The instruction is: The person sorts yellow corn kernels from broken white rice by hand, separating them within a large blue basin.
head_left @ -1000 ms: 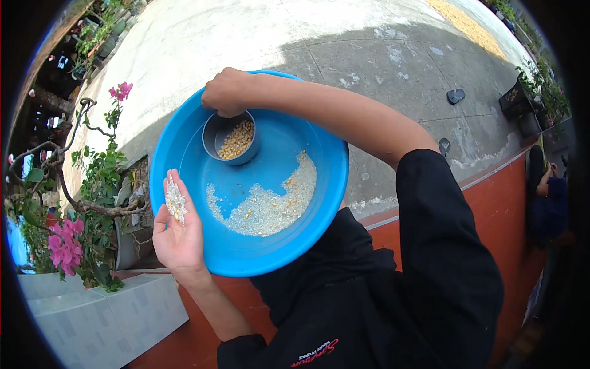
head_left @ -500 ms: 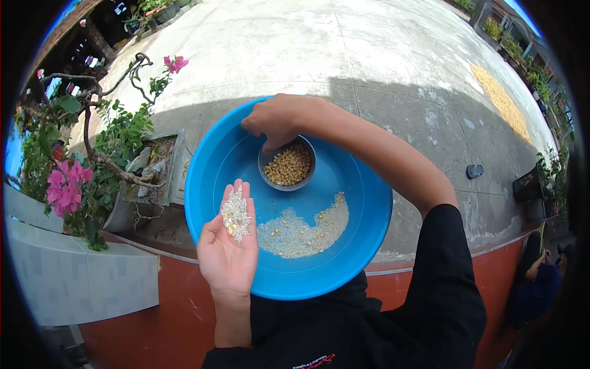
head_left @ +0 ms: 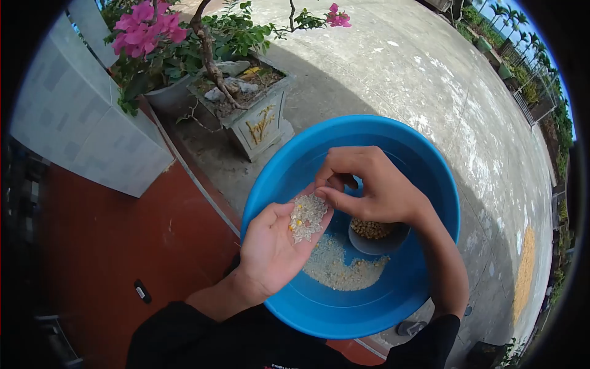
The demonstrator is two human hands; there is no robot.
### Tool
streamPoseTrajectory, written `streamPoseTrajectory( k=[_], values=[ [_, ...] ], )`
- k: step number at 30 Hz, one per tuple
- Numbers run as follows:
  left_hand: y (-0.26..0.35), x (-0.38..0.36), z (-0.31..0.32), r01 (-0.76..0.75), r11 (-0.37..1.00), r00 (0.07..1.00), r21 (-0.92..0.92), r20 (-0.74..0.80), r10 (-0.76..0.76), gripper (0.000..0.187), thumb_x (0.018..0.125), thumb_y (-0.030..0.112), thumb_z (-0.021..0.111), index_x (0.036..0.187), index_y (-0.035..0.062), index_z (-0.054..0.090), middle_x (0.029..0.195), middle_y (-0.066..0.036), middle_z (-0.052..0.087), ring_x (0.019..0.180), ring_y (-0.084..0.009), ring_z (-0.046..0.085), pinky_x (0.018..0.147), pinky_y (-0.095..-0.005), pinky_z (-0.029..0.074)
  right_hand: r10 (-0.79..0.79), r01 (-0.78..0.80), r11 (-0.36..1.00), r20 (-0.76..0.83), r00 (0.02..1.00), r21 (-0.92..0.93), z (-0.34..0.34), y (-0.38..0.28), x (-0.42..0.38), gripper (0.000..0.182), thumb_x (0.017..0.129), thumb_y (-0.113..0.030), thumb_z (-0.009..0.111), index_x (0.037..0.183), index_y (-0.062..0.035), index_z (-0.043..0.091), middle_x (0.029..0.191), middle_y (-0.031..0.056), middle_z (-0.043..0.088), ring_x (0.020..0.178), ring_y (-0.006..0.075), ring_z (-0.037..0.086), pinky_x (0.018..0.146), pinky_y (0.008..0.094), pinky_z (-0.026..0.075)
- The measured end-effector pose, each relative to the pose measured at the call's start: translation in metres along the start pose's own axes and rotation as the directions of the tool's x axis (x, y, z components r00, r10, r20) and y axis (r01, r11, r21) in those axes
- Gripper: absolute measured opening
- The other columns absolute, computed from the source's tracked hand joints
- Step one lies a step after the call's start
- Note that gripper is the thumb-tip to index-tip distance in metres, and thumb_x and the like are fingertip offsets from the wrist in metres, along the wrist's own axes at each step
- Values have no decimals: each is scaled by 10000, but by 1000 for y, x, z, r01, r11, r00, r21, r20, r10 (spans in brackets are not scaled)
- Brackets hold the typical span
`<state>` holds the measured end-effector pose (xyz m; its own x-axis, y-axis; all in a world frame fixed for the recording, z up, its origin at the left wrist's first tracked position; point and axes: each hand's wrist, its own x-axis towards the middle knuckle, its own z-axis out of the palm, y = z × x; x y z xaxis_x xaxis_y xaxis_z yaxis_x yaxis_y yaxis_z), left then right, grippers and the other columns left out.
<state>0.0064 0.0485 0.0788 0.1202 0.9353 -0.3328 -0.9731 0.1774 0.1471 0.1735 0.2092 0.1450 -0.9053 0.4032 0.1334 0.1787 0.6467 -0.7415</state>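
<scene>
My left hand (head_left: 264, 255) is palm up over the blue basin (head_left: 424, 270), cupping a small mound of whitish rice grains (head_left: 310, 216) with a few yellow corn kernels (head_left: 299, 224) among them. Thumb and fingers pinched together, my right hand (head_left: 381, 190) meets the fingertips of the left at the mound's edge; anything between them is too small to make out. Below the right wrist, a round metal bowl (head_left: 382, 246) of corn kernels stands in the basin, partly covered by that hand. More pale grain (head_left: 344, 275) lies spread on the basin floor.
A square stone planter (head_left: 258, 123) with a pink-flowered shrub stands beyond the basin to the left, near a tiled low wall (head_left: 104, 135). A dark oblong object (head_left: 142, 291) lies on the red floor (head_left: 104, 246). Yellow grain (head_left: 524, 277) is spread on the concrete at far right.
My right hand has come from the bowl's far rim to the left palm, fingers pinched. The left hand still holds the rice. The view has turned, shifting the basin rightward.
</scene>
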Motion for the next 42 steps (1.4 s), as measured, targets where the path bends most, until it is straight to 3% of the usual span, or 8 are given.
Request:
streamPoseTrajectory(
  k=[2, 9, 18, 26, 29, 32, 35, 42],
  values=[
    [2, -2, -2, -23, 1000, 998, -15, 57, 24, 509, 1182, 191, 381, 1630, -47, 418, 1578, -177, 563, 1504, -281, 548, 1363, -487, 365, -71, 71, 997, -16, 997, 30, 11, 6, 0, 117, 930, -79, 817, 1025, -25, 777, 879, 79, 683, 831, 218, 675, 701, 365, 507],
    [1, -12, -7, 3, 998, 1000, -64, 2, -3, 520, 1219, 270, 321, 1656, 2, 411, 1583, -143, 575, 1501, -259, 539, 1348, -498, 363, -100, 102, 992, 34, 994, -75, 31, 4, 1, 152, 942, -43, 807, 1094, -41, 816, 986, 114, 682, 987, 306, 718, 794, 412, 621],
    [2, -11, -7, 73, 997, 996, -12, -49, -73, 579, 1223, 324, 280, 1655, -43, 396, 1616, -174, 553, 1547, -305, 503, 1361, -513, 334, -67, 67, 998, 21, 998, 5, 39, 5, -1, 191, 896, -38, 846, 1086, -61, 838, 982, 99, 684, 945, 322, 700, 816, 454, 578],
    [1, -11, -7, 97, 994, 992, -42, -74, -100, 593, 1224, 340, 271, 1653, -49, 398, 1621, -176, 549, 1562, -294, 487, 1370, -508, 315, -195, 196, 956, 26, 980, -220, 45, 8, 0, 237, 805, -50, 915, 1024, -99, 840, 962, 50, 668, 918, 261, 675, 795, 396, 524],
    [2, -11, -10, 115, 993, 992, -25, -52, -116, 582, 1222, 344, 275, 1636, -39, 420, 1610, -172, 557, 1548, -284, 501, 1356, -496, 329, -207, 206, 942, 26, 978, -264, 48, 8, 0, 229, 799, -62, 899, 999, -100, 793, 950, 40, 652, 912, 261, 657, 791, 397, 487],
    [0, -9, -34, 133, 975, 975, -179, 202, -96, 569, 1219, 346, 290, 1616, -31, 440, 1600, -169, 564, 1535, -279, 512, 1339, -484, 346, -199, 204, 935, 47, 979, -290, 49, 11, -2, 217, 811, -76, 883, 979, -102, 747, 945, 34, 633, 908, 258, 640, 785, 394, 467],
    [2, -13, -16, 112, 986, 994, -123, 18, -111, 556, 1215, 346, 309, 1608, -25, 444, 1593, -166, 569, 1524, -278, 520, 1323, -479, 362, -195, 201, 925, 52, 979, -321, 48, 11, -2, 204, 828, -88, 871, 969, -105, 726, 944, 35, 621, 914, 263, 633, 799, 395, 472],
    [1, -13, -14, 115, 989, 993, -95, 20, -114, 564, 1212, 332, 342, 1629, -38, 431, 1561, -145, 591, 1512, -249, 532, 1335, -460, 357, -205, 203, 912, 34, 978, -356, 53, 10, -5, 180, 856, -70, 841, 970, -81, 702, 949, 69, 617, 940, 301, 639, 857, 431, 507]
  ],
)
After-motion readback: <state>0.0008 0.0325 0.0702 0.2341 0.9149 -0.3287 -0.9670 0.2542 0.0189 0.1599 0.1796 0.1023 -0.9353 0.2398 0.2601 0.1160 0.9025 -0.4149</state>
